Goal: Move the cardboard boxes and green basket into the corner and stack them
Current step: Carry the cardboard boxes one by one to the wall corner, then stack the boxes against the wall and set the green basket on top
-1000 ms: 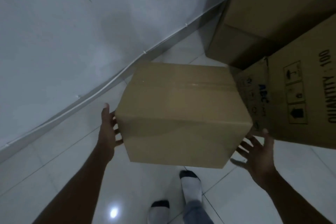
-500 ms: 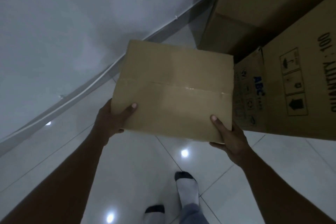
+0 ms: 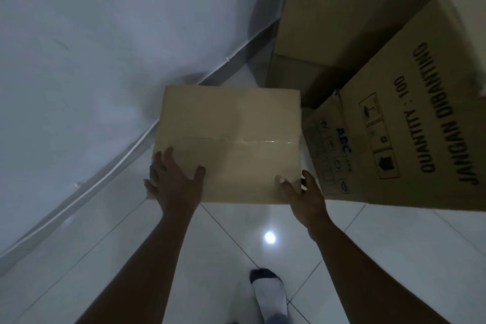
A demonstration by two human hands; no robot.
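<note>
A plain taped cardboard box (image 3: pixel 231 126) sits in the middle of the head view, its top facing me, close to the wall. My left hand (image 3: pixel 175 184) lies on its near left corner with fingers spread over the top. At the near right corner my right hand (image 3: pixel 302 192) grips the edge, thumb on top. To the right stands a large printed cardboard box (image 3: pixel 410 134), touching or nearly touching the plain one. Behind it rises another big cardboard box (image 3: pixel 342 21). No green basket is in view.
A white wall (image 3: pixel 105 47) with a grey skirting strip (image 3: pixel 131 150) runs diagonally on the left. Glossy white floor tiles (image 3: pixel 263 244) lie below, with my socked foot (image 3: pixel 271 294) near the bottom edge.
The plain box has gone down and forward toward the wall beside the printed box. My hands shifted from its sides to its near top corners.
</note>
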